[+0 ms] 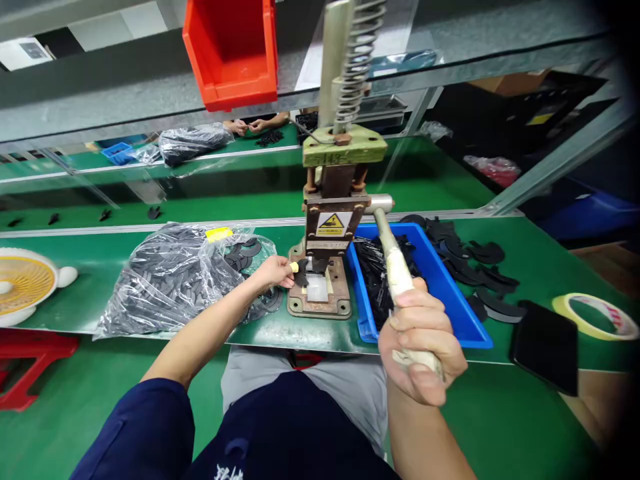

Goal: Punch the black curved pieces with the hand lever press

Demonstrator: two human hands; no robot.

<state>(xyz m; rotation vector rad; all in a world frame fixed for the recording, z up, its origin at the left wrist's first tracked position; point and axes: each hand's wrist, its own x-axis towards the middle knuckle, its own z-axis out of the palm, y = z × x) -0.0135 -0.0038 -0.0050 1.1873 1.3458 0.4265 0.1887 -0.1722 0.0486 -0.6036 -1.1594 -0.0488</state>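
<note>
Lining up a black piece (302,273) on the press (333,200) at 12 o'clock seems to be the step, left hand's (276,272) fingers pinched nearly together on its edge. Right hand (423,340) is wrapped snugly around the lever (393,252) at 1 o'clock; pulling it calls for fingertips clear first, imo.

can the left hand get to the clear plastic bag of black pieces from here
Probably yes: the clear plastic bag lies just beside the left hand, with nothing seen standing between, though that hand seems to hold a black piece at the lever press.
</note>
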